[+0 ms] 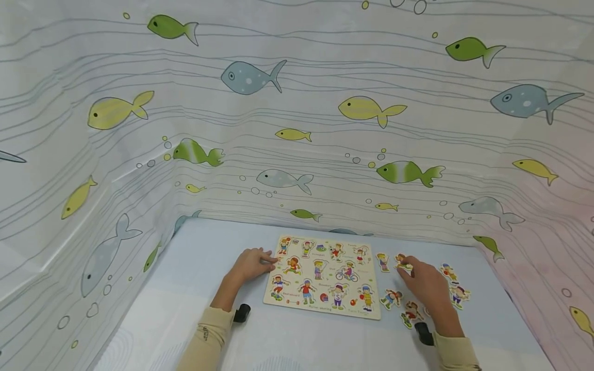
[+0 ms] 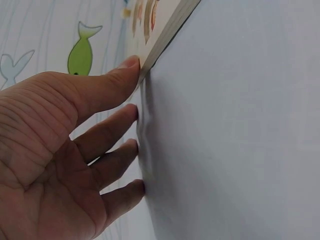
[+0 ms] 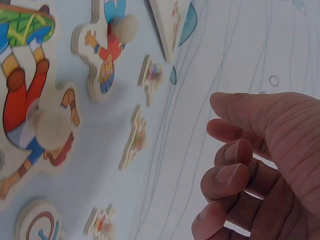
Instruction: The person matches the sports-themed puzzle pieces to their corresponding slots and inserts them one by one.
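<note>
A wooden puzzle board (image 1: 269, 294) printed with children playing sports lies on the table. At its left edge is my left hand (image 1: 248, 267); in the left wrist view the thumb (image 2: 122, 82) touches the board's edge and the other fingers extend loosely below it. My right hand (image 1: 429, 286) hovers over loose puzzle pieces right of the board, fingers loosely bent, nothing between them in the right wrist view. In the head view its fingertips overlap a small figure piece (image 1: 401, 260). A golfer-like piece (image 1: 382, 262) lies just left of that.
More figure pieces with round wooden knobs lie around the right hand, including a blue-clad one (image 1: 391, 298), a skateboarder (image 1: 410, 313) and one at far right (image 1: 459, 296). A fish-patterned sheet (image 1: 320, 154) encloses the table at the back and sides.
</note>
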`<action>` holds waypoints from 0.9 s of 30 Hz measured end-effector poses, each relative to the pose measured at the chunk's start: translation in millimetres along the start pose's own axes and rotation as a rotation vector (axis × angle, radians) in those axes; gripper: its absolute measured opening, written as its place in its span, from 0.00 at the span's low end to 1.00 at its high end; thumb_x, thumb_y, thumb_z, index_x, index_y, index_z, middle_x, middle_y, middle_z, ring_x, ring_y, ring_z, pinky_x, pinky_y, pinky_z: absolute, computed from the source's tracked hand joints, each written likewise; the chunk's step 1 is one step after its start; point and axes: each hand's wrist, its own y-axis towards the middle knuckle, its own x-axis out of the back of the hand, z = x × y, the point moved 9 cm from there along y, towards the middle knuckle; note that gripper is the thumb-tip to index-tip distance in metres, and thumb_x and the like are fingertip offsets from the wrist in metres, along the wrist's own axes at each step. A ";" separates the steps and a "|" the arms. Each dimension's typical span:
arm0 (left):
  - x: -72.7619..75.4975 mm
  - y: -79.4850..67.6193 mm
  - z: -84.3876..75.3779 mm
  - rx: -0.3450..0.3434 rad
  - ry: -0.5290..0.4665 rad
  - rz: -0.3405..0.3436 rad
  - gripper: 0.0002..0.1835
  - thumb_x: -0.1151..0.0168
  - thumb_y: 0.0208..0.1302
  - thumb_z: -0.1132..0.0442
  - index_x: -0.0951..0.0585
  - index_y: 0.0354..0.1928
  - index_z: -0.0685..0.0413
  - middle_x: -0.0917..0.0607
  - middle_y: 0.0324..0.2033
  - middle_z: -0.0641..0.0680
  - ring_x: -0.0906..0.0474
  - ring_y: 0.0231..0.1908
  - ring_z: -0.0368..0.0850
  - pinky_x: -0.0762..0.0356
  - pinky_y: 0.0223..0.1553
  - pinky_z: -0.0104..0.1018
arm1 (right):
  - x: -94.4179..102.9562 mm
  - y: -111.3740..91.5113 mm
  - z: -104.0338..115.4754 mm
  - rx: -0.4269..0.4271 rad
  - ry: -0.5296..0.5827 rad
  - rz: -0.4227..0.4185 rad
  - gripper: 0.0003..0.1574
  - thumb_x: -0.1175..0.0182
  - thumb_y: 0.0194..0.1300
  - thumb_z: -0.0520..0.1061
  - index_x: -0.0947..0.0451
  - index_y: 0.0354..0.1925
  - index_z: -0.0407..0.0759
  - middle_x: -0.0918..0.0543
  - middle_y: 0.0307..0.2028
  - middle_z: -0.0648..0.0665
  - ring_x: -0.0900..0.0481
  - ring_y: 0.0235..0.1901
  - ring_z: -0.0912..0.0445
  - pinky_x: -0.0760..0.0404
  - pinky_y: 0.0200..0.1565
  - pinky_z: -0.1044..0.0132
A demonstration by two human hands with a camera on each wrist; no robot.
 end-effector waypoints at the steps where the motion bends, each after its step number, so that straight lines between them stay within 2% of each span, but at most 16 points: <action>1: 0.2 0.2 0.3 0.003 0.000 0.001 0.13 0.28 0.59 0.56 0.12 0.46 0.46 0.20 0.58 0.54 0.34 0.67 0.60 0.42 0.69 0.57 | 0.9 0.2 -2.2 -0.005 0.000 0.000 0.23 0.37 0.68 0.51 0.23 0.56 0.41 0.23 0.25 0.47 0.31 0.22 0.54 0.36 0.19 0.63; 15: -0.1 0.3 2.2 0.025 -0.005 0.013 0.13 0.28 0.59 0.56 0.12 0.46 0.45 0.20 0.59 0.54 0.35 0.67 0.60 0.43 0.69 0.57 | 9.1 0.1 -28.4 -0.049 0.004 -0.002 0.21 0.39 0.68 0.50 0.24 0.54 0.39 0.23 0.27 0.45 0.31 0.23 0.52 0.34 0.19 0.62; 27: 0.7 -0.8 -3.1 -0.021 -0.010 0.006 0.13 0.28 0.58 0.57 0.12 0.46 0.47 0.19 0.57 0.56 0.34 0.66 0.61 0.43 0.69 0.58 | 5.4 3.8 -50.6 -0.075 0.007 0.030 0.21 0.41 0.69 0.51 0.24 0.53 0.38 0.19 0.30 0.42 0.26 0.25 0.51 0.27 0.22 0.57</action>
